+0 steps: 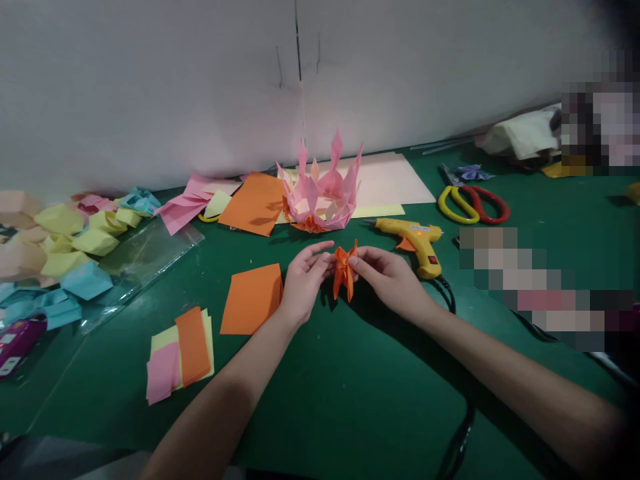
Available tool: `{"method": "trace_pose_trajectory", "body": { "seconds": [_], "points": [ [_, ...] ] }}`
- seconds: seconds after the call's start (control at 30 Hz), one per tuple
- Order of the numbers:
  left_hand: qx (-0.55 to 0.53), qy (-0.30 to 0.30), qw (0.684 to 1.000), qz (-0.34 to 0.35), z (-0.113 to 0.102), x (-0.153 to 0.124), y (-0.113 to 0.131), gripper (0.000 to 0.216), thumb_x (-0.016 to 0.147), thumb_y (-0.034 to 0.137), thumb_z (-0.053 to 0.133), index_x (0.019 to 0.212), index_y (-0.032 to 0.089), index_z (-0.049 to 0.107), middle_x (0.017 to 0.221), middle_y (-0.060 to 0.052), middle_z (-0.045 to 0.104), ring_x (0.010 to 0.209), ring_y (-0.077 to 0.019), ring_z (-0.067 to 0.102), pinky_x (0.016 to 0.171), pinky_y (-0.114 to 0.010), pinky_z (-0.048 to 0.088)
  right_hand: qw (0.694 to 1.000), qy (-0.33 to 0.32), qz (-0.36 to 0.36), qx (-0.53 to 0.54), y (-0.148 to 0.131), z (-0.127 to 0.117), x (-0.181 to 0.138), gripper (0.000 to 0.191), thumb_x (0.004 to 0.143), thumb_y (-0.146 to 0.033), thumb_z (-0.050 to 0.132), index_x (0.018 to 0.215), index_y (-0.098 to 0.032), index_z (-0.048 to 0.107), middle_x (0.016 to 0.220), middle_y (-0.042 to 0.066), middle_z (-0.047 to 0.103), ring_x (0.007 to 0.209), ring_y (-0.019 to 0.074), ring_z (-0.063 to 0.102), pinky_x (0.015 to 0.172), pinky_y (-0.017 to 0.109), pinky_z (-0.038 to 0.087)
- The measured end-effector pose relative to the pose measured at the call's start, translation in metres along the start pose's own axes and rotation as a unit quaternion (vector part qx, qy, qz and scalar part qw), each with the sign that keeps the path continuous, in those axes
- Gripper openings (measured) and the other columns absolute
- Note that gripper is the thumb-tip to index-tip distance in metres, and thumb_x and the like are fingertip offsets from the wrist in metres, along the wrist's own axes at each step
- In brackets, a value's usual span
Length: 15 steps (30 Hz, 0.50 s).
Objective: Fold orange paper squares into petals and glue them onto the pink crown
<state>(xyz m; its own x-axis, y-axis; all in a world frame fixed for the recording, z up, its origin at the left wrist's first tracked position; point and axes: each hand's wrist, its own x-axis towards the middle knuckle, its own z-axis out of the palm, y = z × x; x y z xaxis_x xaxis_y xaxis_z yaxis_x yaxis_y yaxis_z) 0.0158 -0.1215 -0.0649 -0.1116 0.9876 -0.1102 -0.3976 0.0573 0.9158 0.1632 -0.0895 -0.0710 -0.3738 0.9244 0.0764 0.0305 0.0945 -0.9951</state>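
Between my two hands, a little above the green table, is an orange folded paper piece (pixel 343 275) with pointed flaps hanging down. My left hand (pixel 309 273) pinches its left side between thumb and finger, with another finger stretched out. On the other side, my right hand (pixel 384 272) grips the edge near the top between thumb and forefinger. Just behind my hands stands a pink folded paper crown (pixel 320 190) with tall points and orange paper at its base. Left of my left hand lies a stack of orange square paper (pixel 251 300).
A yellow glue gun (pixel 413 237) lies close to my right hand, its black cord trailing forward. Scissors (pixel 473 203) with yellow and red handles rest behind it. Small paper slips (pixel 193 347) lie at front left. Several folded paper pieces (pixel 80 233) are heaped at far left. A wall stands behind.
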Motion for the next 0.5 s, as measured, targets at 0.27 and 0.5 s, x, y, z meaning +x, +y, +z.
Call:
{"method": "trace_pose_trajectory", "body": {
  "seconds": [0.27,0.5],
  "points": [
    [0.076,-0.029,0.997,0.002,-0.004,0.0006,-0.003,0.025,0.072,0.04,0.07,0.076,0.016,0.069,0.07,-0.004,0.067,0.07,-0.015,0.062,0.074,-0.03,0.049,1.0,0.007,-0.002,0.024,-0.0021,0.0019,-0.0021,0.027,0.075,-0.045,0.066,0.078,-0.019,0.061,0.064,-0.001,0.059,0.058,0.0115,0.055,0.061,0.026,0.049],
    [0.205,0.006,0.977,0.065,0.0019,-0.0061,0.0013,0.021,0.081,0.036,0.06,0.069,0.018,0.059,0.068,0.0,0.059,0.063,-0.0119,0.054,0.061,-0.024,0.043,1.0,0.007,0.004,0.004,-0.0038,0.0035,-0.0045,0.026,0.073,-0.042,0.069,0.07,-0.018,0.059,0.063,-0.001,0.059,0.059,0.0116,0.056,0.061,0.026,0.049]
  ]
}}
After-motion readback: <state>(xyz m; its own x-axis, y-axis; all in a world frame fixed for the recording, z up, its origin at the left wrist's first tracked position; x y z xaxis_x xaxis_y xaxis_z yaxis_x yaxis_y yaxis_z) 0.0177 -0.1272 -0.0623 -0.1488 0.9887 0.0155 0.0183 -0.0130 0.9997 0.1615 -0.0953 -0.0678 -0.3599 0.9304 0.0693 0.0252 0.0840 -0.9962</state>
